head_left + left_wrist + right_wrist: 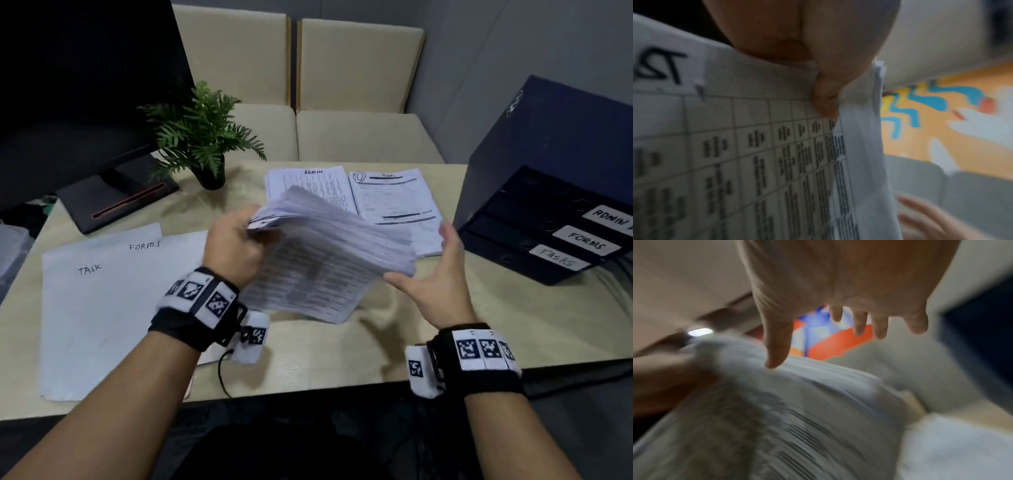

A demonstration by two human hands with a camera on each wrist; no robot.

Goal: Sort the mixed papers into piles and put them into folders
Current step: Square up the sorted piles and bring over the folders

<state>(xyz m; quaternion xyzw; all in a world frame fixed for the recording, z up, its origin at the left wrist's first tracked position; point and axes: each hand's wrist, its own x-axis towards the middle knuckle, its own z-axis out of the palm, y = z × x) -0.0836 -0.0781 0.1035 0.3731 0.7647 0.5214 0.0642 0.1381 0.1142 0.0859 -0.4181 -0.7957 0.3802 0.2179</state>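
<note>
Leftmost, two white folders [102,308], marked TASK and FORMS, are laid flat on the table [513,325]. Beside them, the left hand [236,250] is raised, its fingers and thumb clamped round the left end of a thick stack [329,274] of papers, which is held tilted above the table's middle. Behind it, an ADMIN pile [308,186] and a FORMS pile [397,202] are laid side by side. The right hand [435,284] is held spread and empty at the stack's right edge; thumb contact cannot be told. Rightmost, a dark box [548,154] is set.
</note>
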